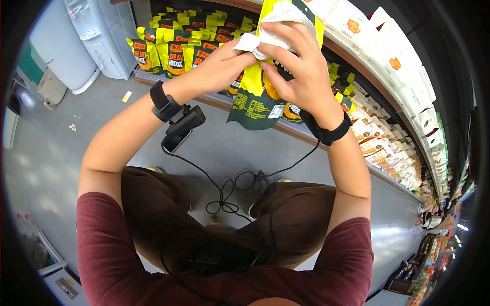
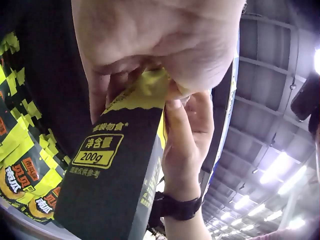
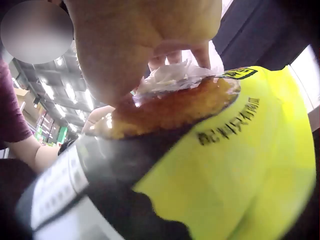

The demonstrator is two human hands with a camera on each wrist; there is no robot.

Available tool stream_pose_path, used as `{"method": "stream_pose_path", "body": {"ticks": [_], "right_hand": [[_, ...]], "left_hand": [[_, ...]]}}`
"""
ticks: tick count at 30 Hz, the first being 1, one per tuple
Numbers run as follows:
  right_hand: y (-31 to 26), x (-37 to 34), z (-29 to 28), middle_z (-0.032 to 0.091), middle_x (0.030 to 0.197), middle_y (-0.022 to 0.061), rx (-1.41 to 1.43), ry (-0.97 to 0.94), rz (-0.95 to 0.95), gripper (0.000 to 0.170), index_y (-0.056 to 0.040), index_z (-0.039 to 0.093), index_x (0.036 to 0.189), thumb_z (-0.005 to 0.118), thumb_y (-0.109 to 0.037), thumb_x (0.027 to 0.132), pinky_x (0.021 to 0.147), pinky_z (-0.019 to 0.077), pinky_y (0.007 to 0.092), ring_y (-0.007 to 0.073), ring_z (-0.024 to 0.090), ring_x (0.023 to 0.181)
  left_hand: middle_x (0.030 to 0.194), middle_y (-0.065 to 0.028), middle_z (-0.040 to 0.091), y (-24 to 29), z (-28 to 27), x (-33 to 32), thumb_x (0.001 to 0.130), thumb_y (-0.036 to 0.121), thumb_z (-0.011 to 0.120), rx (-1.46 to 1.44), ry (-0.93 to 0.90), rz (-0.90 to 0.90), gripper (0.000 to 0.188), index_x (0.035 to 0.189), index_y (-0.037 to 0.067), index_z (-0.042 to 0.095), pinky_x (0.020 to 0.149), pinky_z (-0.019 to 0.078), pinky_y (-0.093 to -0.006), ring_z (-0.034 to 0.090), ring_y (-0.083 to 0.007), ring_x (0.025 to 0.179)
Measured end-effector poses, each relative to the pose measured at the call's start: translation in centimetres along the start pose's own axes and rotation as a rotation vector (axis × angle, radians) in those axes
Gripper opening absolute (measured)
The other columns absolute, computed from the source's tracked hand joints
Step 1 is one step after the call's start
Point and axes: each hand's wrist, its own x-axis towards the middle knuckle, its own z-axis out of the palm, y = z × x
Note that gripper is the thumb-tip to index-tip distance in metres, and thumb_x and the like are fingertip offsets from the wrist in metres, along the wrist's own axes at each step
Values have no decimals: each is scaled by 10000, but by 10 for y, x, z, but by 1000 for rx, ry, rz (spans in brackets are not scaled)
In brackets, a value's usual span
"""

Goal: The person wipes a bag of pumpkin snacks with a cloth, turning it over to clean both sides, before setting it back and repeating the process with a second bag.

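Note:
A yellow and dark green snack pouch (image 1: pixel 255 109) is held up in front of the shelf, with its printed 200g side panel (image 2: pixel 95 155) facing the left wrist view. My left hand (image 1: pixel 222 66) grips the pouch by its yellow edge. Bent over a crumpled white cloth (image 1: pixel 280 30), my right hand (image 1: pixel 306 71) holds it against the face of the pouch, thumb lower down on the pouch. From the right wrist, the cloth (image 3: pixel 175 75) shows beneath the fingers, beside the printed pumpkin picture. The left fingertips are partly hidden behind the pouch.
Rows of similar pouches (image 1: pixel 176 56) stand on the low shelf behind. White packages (image 1: pixel 383 46) line a shelf on the right. A water dispenser (image 1: pixel 102 41) stands at the back left. A black cable (image 1: pixel 222 204) hangs looped between the wrists, above the grey floor (image 1: pixel 102 122).

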Motion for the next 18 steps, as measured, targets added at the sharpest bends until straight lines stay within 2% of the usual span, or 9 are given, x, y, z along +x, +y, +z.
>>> {"method": "stream_pose_path", "body": {"ticks": [2, 4, 5, 6, 8, 11, 15, 17, 18], "right_hand": [[0, -1, 0, 600, 1221, 81, -14, 5, 0, 302, -106, 678, 1014, 725, -113, 716, 913, 462, 426, 326, 539, 1118], [0, -2, 5, 595, 1234, 72, -75, 2, 16, 307, -121, 674, 1043, 706, -149, 740, 922, 451, 431, 318, 532, 1138], [-2, -2, 5, 595, 1234, 72, -76, 2, 17, 307, -121, 674, 1043, 706, -149, 740, 922, 451, 431, 318, 532, 1138], [-4, -3, 5, 586, 1249, 72, -120, -21, 20, 309, -126, 670, 1060, 692, -163, 754, 935, 438, 436, 315, 522, 1153], [-7, -3, 3, 577, 1264, 72, -165, -43, 24, 313, -131, 666, 1077, 678, -177, 768, 949, 426, 440, 312, 513, 1169], [-9, -4, 4, 559, 1288, 76, -138, -95, 44, 310, -128, 661, 1098, 650, -187, 794, 982, 390, 462, 305, 495, 1194], [-13, -5, 9, 549, 1296, 84, -78, -74, 72, 309, -119, 659, 1111, 638, -198, 813, 975, 378, 462, 303, 483, 1203], [-15, -4, 8, 549, 1292, 82, -103, -80, 94, 308, -120, 659, 1114, 635, -206, 819, 948, 381, 449, 301, 475, 1208], [-16, -3, 8, 549, 1292, 82, -104, -79, 98, 308, -120, 659, 1114, 635, -206, 819, 948, 381, 449, 301, 475, 1208]], "left_hand": [[1013, -48, 610, 5, 3, -1, 950, 186, 513, -44, 3, 23, 331, 1230, 11, 525, 724, 472, -260, 561, -99, 851], [1056, -76, 617, 13, 4, -2, 913, 166, 582, 132, 24, 61, 373, 1230, -16, 511, 776, 493, -281, 590, -125, 922], [1100, -101, 619, 20, 1, -3, 889, 182, 621, 150, -28, -46, 425, 1231, -39, 498, 820, 499, -298, 596, -140, 986], [1100, -101, 619, 19, 2, -4, 889, 182, 621, 150, -29, -46, 425, 1231, -39, 498, 820, 499, -298, 596, -140, 986], [1073, -116, 637, 13, 5, -4, 865, 178, 642, 204, 51, 119, 407, 1197, -29, 530, 796, 508, -307, 618, -158, 953], [1021, -133, 658, 6, 1, -1, 824, 171, 671, 293, -3, 135, 382, 1140, -21, 573, 772, 517, -315, 645, -187, 913], [987, -140, 669, 6, 0, -2, 792, 153, 684, 324, 25, 99, 360, 1102, -12, 601, 757, 523, -319, 659, -210, 885], [1000, -139, 670, 21, -3, -2, 788, 141, 678, 362, -10, -22, 368, 1110, -17, 600, 773, 523, -322, 659, -212, 904], [1000, -139, 670, 21, -3, -1, 788, 141, 678, 362, -14, -23, 368, 1110, -17, 600, 773, 523, -322, 659, -212, 904]]}}
